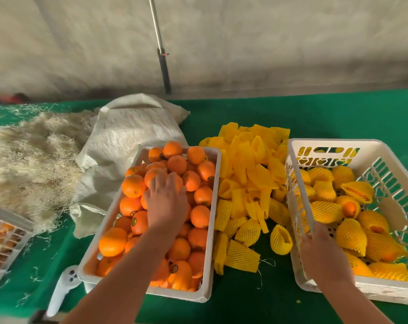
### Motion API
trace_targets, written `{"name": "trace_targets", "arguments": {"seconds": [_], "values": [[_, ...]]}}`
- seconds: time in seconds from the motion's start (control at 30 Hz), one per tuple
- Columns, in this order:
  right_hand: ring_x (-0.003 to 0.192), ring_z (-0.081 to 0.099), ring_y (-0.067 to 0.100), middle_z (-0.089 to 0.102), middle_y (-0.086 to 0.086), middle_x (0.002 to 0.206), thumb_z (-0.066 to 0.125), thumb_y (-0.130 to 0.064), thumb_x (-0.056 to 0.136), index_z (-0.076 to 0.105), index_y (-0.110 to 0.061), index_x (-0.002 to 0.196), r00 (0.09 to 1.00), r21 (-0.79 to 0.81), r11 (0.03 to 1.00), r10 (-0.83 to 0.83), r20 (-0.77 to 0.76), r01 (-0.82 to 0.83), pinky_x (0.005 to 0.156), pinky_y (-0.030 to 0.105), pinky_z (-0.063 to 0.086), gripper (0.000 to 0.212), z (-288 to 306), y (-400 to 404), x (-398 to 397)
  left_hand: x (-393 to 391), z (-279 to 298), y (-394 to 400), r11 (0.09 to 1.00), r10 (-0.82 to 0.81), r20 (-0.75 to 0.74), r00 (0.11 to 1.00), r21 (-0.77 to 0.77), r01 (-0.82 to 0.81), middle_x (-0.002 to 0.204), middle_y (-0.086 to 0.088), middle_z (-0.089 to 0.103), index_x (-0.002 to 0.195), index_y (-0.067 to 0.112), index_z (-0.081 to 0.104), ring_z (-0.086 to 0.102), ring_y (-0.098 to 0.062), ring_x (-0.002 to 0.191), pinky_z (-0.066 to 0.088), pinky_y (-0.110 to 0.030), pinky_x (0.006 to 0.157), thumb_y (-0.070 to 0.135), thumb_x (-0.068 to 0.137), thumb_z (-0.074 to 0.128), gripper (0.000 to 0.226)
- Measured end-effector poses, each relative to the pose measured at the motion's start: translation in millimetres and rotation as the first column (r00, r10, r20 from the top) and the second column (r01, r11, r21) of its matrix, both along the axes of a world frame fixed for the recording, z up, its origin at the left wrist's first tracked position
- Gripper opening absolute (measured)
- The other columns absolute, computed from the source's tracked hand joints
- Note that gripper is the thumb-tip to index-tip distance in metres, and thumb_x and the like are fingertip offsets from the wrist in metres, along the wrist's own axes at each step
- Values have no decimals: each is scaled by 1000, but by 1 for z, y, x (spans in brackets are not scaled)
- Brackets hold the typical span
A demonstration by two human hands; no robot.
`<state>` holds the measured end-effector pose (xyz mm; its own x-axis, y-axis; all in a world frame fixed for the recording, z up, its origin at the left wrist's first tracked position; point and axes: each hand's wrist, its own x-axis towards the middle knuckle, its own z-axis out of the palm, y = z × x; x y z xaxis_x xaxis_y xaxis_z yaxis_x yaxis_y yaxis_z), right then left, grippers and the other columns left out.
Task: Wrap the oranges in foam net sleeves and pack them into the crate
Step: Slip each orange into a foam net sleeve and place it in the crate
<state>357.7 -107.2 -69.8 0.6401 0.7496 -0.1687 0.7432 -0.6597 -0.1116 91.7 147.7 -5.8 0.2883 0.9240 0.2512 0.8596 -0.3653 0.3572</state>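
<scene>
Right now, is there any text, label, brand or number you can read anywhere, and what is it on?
No text can be read.
Round dark stickers on several oranges in the white tray: too small and blurred to read.
Cut-outs in the white crate wall: slots and heart shapes, not letters.
White controller at the table's near edge: buttons only, no readable marking.
Woven sack: no print visible.

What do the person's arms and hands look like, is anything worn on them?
Both forearms are bare as far as the frame shows: no sleeves, gloves or watch. The left hand and the right hand show no rings or markings, though motion blur softens fine detail.
</scene>
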Motion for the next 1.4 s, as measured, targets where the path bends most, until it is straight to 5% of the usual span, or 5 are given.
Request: {"name": "trace_targets", "arguments": {"seconds": [0.33, 0.57, 0.83, 1.1, 1.4], "values": [[71, 63, 10, 55, 9, 116, 59, -32, 101, 58, -14, 132, 925, 212, 920, -267, -272, 328, 60, 28, 58, 36, -11, -3, -12, -28, 4, 61, 993, 83, -216, 973, -66, -99, 150, -4, 52, 153, 25, 39, 39, -32, 142, 29, -55, 111, 49, 79, 82, 89], [49, 60, 12, 65, 8, 96, 66, -23, 97, 41, -19, 118, 922, 287, 882, -319, -219, 373, 37, 30, 54, 33, -15, 1, -12, -18, 11, 46, 999, -16, 249, 968, -45, 29, 128, -2, 61, 140, 26, 38, 60, -24, 112, 49, -37, 86, 36, 74, 89, 84], [62, 60, 18, 61, 6, 82, 47, -31, 102, 45, -19, 113, 927, 275, 888, -327, -183, 368, 53, 39, 54, 17, -5, 0, -15, 33, 12, -26, 877, -329, 484, 811, -161, 453, 124, 33, 51, 138, 53, 46, 58, -2, 106, 55, -26, 80, 58, 78, 82, 70], [65, 67, 13, 69, 3, 102, 61, -34, 102, 40, -24, 126, 950, 280, 908, -285, -130, 311, 48, 27, 60, 33, -15, -2, -10, 59, -32, -71, 792, -306, 489, 817, -345, 503, 116, 21, 51, 129, 53, 34, 65, -8, 95, 59, -22, 70, 77, 72, 71, 72], [124, 47, 22, 45, 2, 135, 70, -39, 93, 47, -21, 142, 993, 420, 905, -105, 48, 75, 101, 44, 52, 57, -5, 4, -20, 61, -58, -76, 762, -455, 350, 819, -324, 561, 120, 20, 50, 134, 50, 37, 59, -9, 101, 57, -24, 74, 83, 79, 61, 68]]}}
